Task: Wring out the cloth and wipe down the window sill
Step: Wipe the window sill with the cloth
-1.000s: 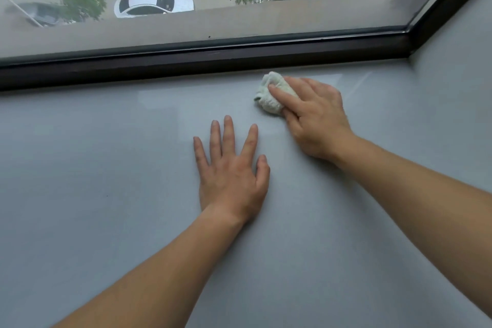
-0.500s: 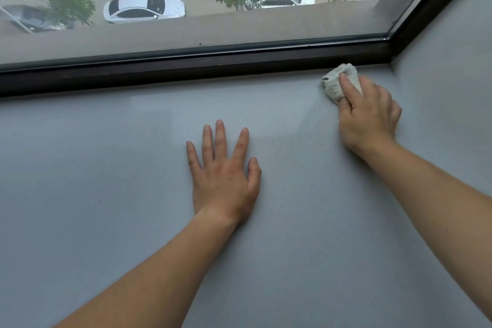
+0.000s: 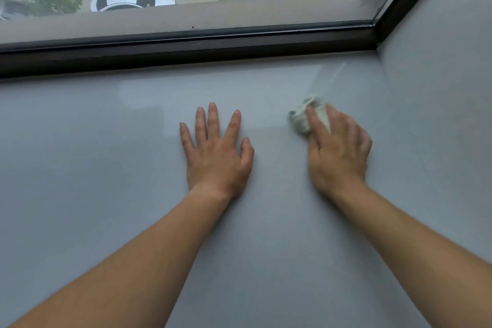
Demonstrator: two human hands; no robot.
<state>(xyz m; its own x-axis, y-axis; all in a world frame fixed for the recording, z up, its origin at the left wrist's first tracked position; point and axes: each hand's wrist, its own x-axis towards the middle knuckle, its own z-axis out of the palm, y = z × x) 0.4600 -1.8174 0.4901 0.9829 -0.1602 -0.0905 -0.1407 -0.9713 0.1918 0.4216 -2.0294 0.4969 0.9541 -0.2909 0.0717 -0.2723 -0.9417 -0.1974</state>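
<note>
The wiping step looks under way: the right hand (image 3: 336, 150) presses its fingers closed over the bunched cloth (image 3: 303, 117) on the window sill (image 3: 106, 194) right of centre, the left hand (image 3: 217, 150) lies flat, fingers spread, and unwiped left and near areas likely come next.

left hand (image 3: 217, 153) flat on sill (image 3: 93, 168) | cloth (image 3: 303, 117) under right hand (image 3: 338, 152)
</note>
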